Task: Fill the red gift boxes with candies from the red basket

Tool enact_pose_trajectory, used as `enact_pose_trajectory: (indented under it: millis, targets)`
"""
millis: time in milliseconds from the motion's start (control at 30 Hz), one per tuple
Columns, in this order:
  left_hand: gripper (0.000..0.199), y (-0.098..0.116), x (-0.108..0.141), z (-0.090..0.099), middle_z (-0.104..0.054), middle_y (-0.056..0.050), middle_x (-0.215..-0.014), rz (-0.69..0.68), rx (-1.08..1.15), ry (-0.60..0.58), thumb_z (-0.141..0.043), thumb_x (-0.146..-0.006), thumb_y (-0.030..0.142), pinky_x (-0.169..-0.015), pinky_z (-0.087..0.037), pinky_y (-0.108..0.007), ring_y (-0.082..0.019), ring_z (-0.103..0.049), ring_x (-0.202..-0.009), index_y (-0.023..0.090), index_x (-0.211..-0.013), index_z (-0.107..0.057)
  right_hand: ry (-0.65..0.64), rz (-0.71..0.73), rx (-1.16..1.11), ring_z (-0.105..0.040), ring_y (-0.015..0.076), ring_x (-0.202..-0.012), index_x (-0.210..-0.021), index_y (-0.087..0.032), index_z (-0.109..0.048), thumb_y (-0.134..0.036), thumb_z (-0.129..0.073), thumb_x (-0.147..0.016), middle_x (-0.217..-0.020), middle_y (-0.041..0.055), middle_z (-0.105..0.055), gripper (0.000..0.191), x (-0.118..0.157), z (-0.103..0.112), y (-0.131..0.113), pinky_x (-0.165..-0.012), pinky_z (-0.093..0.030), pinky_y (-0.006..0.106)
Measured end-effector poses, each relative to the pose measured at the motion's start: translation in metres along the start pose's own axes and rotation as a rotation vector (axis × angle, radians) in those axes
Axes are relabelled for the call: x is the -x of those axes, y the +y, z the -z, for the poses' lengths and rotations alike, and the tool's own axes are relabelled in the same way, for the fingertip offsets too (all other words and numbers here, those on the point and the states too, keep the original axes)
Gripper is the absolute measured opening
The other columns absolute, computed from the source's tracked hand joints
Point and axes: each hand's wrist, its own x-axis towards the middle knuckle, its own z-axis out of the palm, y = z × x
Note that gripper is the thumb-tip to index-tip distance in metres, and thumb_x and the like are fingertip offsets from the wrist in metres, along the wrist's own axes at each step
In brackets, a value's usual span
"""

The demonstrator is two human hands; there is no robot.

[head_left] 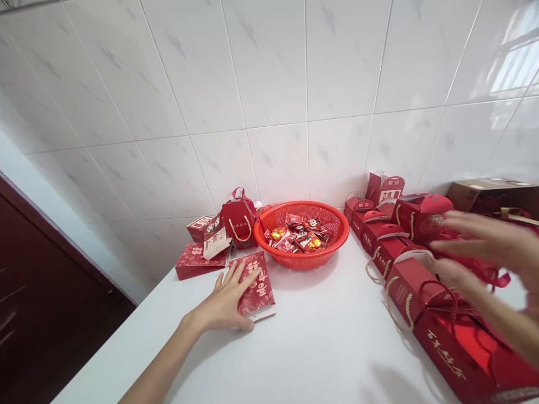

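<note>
My left hand (pixel 225 300) lies with spread fingers over a flat red paper gift box (pixel 263 296) with pale lettering. Its fingertips touch the printed face, and the thumb is by the near edge. My right hand (pixel 492 264), blurred by motion, is raised at the right with fingers stretched out and nothing visible in it. Below and behind that hand stand red gift boxes (pixel 404 286) with rope handles, in a row. Between the hands, farther back, sits a red plastic basket (pixel 303 261) holding wrapped candies (pixel 301 234).
Left of the basket stand a red gift bag (pixel 239 220) with a ribbon and several red cartons (pixel 197 261). A cardboard box (pixel 484 193) is at the back right. The white table (pixel 320 342) meets a tiled wall (pixel 278 84); its left edge drops off beside a dark door (pixel 50 303).
</note>
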Motion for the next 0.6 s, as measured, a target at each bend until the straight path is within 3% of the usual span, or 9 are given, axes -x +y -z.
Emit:
enact_pose_trajectory:
  millis: [33, 100, 200, 333, 467, 533, 600]
  targets:
    - [0.112, 0.001, -0.001, 0.001, 0.006, -0.018, -0.165, 0.004, -0.007, -0.006, -0.075, -0.065, 0.044, -0.119, -0.012, -0.062, -0.040, 0.010, -0.151, 0.023, -0.161, -0.018, -0.074, 0.093, -0.071, -0.067, 0.0255, -0.116, -0.114, -0.026, -0.066, -0.037, -0.062, -0.094, -0.127, 0.0098, -0.068, 0.023, 0.005, -0.005, -0.020, -0.102, -0.053, 0.038]
    - [0.110, 0.002, -0.001, 0.002, 0.005, -0.018, -0.165, -0.003, -0.015, -0.011, -0.074, -0.067, 0.050, -0.118, -0.013, -0.063, -0.041, 0.009, -0.151, 0.024, -0.160, -0.021, -0.237, 0.195, -0.157, -0.069, 0.0235, -0.113, -0.126, -0.026, -0.060, -0.037, -0.062, -0.094, -0.127, 0.0114, -0.068, 0.034, 0.016, -0.019, -0.049, -0.093, -0.058, 0.033]
    - [0.102, 0.007, -0.001, 0.004, 0.001, -0.018, -0.166, -0.007, -0.018, 0.003, -0.068, -0.073, 0.060, -0.117, -0.017, -0.066, -0.043, 0.004, -0.151, 0.025, -0.159, -0.026, -0.566, 0.137, -0.318, -0.074, 0.0201, -0.097, -0.134, -0.028, -0.056, -0.033, -0.061, -0.096, -0.122, 0.0090, -0.071, 0.039, 0.033, -0.051, -0.069, -0.084, -0.061, 0.032]
    - [0.089, 0.017, -0.002, 0.005, -0.008, -0.020, -0.166, 0.058, -0.080, 0.031, -0.063, -0.081, 0.050, -0.117, -0.020, -0.062, -0.043, -0.004, -0.152, 0.024, -0.158, -0.028, -0.981, -0.051, -0.541, -0.072, 0.0214, -0.094, -0.131, -0.022, -0.062, -0.027, -0.058, -0.095, -0.115, 0.0084, -0.072, 0.037, 0.050, -0.096, -0.082, -0.090, -0.056, 0.038]
    - [0.102, 0.028, -0.001, 0.001, -0.009, -0.019, -0.166, 0.086, -0.155, -0.001, -0.074, -0.069, 0.042, -0.118, -0.016, -0.063, -0.047, -0.004, -0.151, 0.024, -0.158, -0.029, -1.102, -0.104, -0.637, -0.072, 0.0219, -0.095, -0.132, -0.019, -0.062, -0.024, -0.061, -0.089, -0.116, 0.0093, -0.071, 0.043, 0.062, -0.124, -0.091, -0.093, -0.054, 0.038]
    - [0.092, 0.031, 0.000, -0.001, -0.017, -0.019, -0.165, 0.076, -0.172, 0.028, -0.070, -0.074, 0.042, -0.116, -0.025, -0.061, -0.047, -0.012, -0.150, 0.024, -0.156, -0.034, -1.127, -0.107, -0.649, -0.071, 0.0223, -0.095, -0.138, -0.020, -0.058, -0.023, -0.062, -0.088, -0.115, 0.0093, -0.071, 0.050, 0.066, -0.128, -0.092, -0.093, -0.054, 0.038]
    - [0.071, 0.033, 0.002, -0.001, -0.034, -0.018, -0.160, 0.036, -0.187, 0.086, -0.061, -0.083, 0.041, -0.107, -0.041, -0.054, -0.045, -0.033, -0.145, 0.023, -0.150, -0.045, -1.156, -0.112, -0.672, -0.071, 0.0216, -0.095, -0.144, -0.023, -0.052, -0.025, -0.062, -0.087, -0.118, 0.0085, -0.071, 0.058, 0.068, -0.129, -0.093, -0.093, -0.053, 0.037]
